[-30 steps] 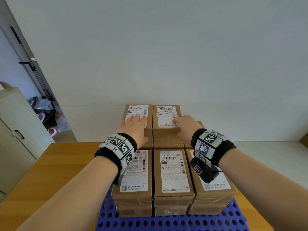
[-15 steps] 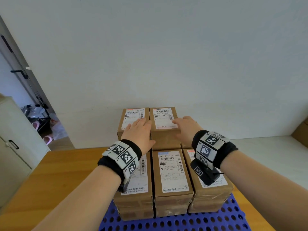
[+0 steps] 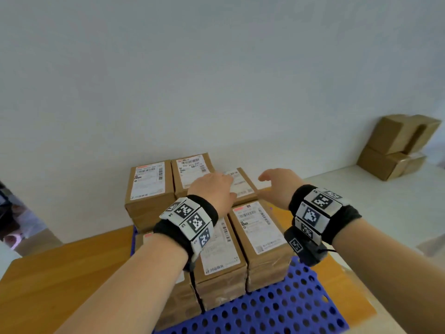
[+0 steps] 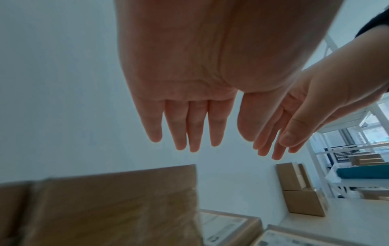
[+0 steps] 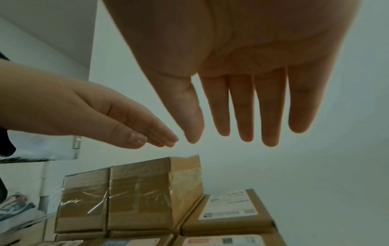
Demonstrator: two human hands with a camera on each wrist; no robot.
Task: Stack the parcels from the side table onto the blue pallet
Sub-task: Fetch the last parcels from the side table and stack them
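Observation:
Several brown parcels with white labels are stacked on the blue pallet (image 3: 277,309). Two taller stacks stand at the back, the left one (image 3: 149,186) and the middle one (image 3: 192,169); a lower parcel (image 3: 240,182) lies at the back right. My left hand (image 3: 212,189) (image 4: 185,126) hovers above the parcels with straight fingers and holds nothing. My right hand (image 3: 277,186) (image 5: 242,106) floats beside it, also open and free of any parcel. More brown parcels (image 3: 399,145) are piled on the white side table (image 3: 361,203) at the far right.
The pallet lies on a wooden table (image 3: 60,273) against a white wall. White shelving (image 4: 345,133) stands beyond the side table. A doorway with clutter (image 3: 14,220) opens at the left.
Both hands have lifted off the back parcels and swung to the right. My head has turned right, bringing the side table's parcels into sight.

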